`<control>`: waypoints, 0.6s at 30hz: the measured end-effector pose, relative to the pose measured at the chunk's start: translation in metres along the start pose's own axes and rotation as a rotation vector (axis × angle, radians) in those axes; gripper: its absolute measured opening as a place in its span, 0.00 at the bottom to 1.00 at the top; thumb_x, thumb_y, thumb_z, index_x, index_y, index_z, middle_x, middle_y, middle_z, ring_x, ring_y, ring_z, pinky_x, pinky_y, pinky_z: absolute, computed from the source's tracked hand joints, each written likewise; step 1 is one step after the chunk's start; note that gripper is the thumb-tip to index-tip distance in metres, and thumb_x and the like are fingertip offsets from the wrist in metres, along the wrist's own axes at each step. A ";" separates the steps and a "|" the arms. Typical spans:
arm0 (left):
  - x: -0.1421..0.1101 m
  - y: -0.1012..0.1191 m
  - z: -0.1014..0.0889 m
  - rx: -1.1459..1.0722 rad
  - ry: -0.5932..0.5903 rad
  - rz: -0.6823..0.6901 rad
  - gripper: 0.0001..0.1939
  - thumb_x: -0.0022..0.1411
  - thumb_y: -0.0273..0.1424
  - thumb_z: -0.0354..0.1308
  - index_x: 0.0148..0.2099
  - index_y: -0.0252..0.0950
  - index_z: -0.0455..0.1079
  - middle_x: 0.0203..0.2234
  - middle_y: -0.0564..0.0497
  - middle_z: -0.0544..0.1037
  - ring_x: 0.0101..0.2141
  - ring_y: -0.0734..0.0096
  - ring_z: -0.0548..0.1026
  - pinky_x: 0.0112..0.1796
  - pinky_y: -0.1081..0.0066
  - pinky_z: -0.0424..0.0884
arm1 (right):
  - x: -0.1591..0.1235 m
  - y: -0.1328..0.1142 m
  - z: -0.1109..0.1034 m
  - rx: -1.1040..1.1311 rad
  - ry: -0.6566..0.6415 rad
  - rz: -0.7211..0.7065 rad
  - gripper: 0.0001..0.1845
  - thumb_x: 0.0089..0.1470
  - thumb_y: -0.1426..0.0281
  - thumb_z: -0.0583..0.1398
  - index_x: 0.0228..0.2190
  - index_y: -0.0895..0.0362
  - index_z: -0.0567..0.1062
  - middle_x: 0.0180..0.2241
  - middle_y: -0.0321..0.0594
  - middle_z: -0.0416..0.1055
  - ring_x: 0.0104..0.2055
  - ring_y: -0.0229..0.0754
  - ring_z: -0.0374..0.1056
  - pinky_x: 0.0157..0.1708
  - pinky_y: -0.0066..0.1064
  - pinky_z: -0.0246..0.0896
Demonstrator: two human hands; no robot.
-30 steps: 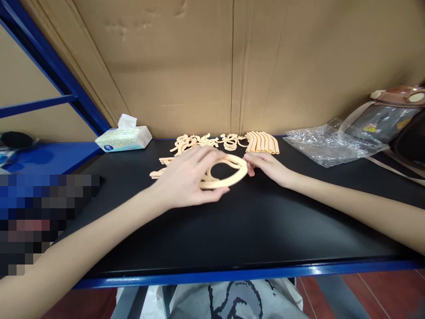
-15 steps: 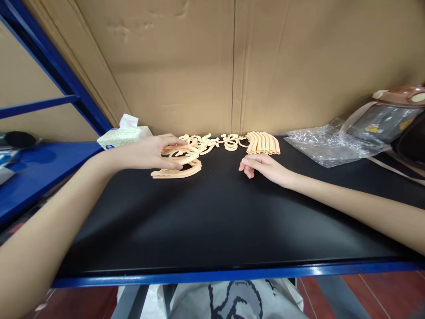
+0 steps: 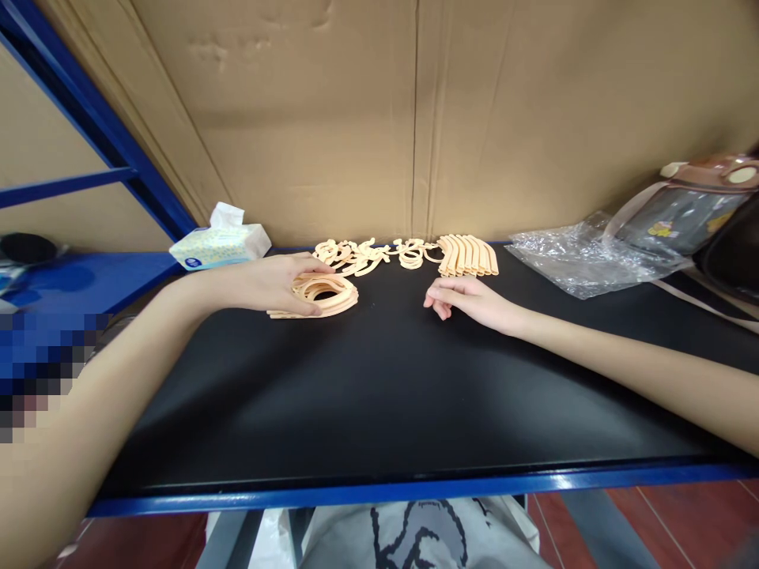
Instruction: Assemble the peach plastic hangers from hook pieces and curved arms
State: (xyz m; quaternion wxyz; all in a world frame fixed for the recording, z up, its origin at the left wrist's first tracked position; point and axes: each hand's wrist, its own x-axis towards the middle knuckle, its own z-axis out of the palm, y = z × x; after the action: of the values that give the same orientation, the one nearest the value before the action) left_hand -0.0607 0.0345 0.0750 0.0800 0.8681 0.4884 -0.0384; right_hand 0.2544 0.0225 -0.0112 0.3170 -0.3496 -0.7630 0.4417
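Note:
My left hand (image 3: 266,283) lies over the left part of a stack of curved, peach-coloured strips (image 3: 342,302), its thumb on the near side and fingers on the far side. The strips bend into a ring-like shape around a dark gap, and my palm hides their left part. To the right, my right hand (image 3: 466,300) rests on the black tabletop with its fingers curled and the thumb against them; nothing shows in it. Just behind that hand, a row of similar bent strips (image 3: 467,257) lies side by side.
Loose small peach-coloured pieces (image 3: 359,257) lie along the cardboard wall (image 3: 308,118). A tissue box (image 3: 222,245) stands at the back left. Clear plastic wrap (image 3: 584,257) and a strapped bottle (image 3: 670,217) are at the right. A blue edge (image 3: 415,486) borders the table's front.
My left hand has lowered the curved strip it was holding, which was raised and tilted, onto the stack. My right hand has stayed nearly still.

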 end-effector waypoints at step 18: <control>0.008 -0.001 0.009 -0.020 -0.014 0.011 0.34 0.52 0.52 0.55 0.58 0.40 0.63 0.48 0.47 0.72 0.46 0.58 0.72 0.49 0.67 0.63 | 0.000 0.000 0.000 -0.013 -0.021 0.013 0.14 0.58 0.61 0.55 0.30 0.58 0.73 0.21 0.31 0.64 0.26 0.33 0.62 0.30 0.28 0.55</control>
State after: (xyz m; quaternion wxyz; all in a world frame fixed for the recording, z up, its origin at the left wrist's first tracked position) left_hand -0.0575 0.0400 0.0645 0.0920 0.8697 0.4834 -0.0390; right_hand 0.2545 0.0224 -0.0108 0.3038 -0.3521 -0.7669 0.4423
